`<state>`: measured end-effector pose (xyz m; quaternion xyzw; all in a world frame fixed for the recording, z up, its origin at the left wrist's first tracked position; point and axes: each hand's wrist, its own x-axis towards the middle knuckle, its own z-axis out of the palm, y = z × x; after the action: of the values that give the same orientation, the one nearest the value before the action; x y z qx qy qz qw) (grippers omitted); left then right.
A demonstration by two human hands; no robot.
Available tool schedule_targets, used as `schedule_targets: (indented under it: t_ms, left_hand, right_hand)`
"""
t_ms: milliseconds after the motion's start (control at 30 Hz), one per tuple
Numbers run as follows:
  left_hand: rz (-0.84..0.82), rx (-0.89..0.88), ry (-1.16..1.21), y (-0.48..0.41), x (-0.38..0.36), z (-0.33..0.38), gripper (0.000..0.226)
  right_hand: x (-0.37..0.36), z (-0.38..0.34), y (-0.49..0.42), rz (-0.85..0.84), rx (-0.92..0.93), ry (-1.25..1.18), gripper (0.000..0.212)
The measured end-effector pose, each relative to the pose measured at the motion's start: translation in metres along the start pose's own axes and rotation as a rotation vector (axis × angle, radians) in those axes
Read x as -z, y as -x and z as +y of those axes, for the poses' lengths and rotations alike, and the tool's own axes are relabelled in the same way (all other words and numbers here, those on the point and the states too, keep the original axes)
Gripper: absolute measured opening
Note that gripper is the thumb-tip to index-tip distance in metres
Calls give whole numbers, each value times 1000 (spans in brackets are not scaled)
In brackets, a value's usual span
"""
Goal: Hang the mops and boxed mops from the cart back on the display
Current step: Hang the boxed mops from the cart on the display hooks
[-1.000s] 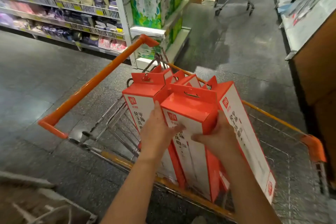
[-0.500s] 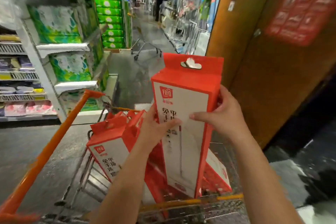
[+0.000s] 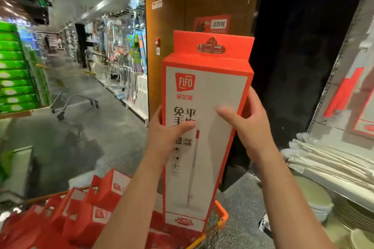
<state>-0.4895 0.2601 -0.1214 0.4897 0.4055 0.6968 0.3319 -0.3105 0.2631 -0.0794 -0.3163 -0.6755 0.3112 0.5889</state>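
Observation:
I hold a tall red-and-white boxed mop (image 3: 204, 95) upright in front of me, its hang tab at the top. My left hand (image 3: 165, 134) grips its left edge with the thumb across the white front. My right hand (image 3: 245, 125) grips the right edge, thumb on the front too. Below, several more red boxed mops (image 3: 81, 212) lie in the cart (image 3: 219, 220) with its orange rim. At the far right stands a display (image 3: 344, 91) with a perforated upright and a blurred red box on it.
A brown wooden panel (image 3: 168, 46) and a dark opening stand behind the box. Shelves at the lower right hold folded pale goods (image 3: 332, 163) and stacked plates (image 3: 315, 198). An aisle with hanging cleaning tools (image 3: 125, 56) and another trolley (image 3: 74, 101) runs back on the left.
I have lifted the boxed mop higher, out of the cart, and turned my view right and up toward the display. Both hands keep the same grip.

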Motion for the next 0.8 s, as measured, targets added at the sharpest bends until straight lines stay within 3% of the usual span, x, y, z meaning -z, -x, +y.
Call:
schedule_targets:
  t_ms: [67, 267, 533, 800]
  left_hand:
    - [-6, -34, 61, -7, -33, 11, 86]
    - [-127, -8, 259, -4, -138, 17, 64]
    - [-410, 125, 407, 16, -274, -18, 80]
    - [-503, 133, 434, 40, -406, -37, 59]
  right_hand:
    - [21, 5, 3, 21, -8, 43, 90]
    - [103, 19, 2, 185, 60, 69, 84]
    - [247, 26, -6, 394, 77, 28, 87]
    - [364, 37, 5, 485, 99, 16, 74]
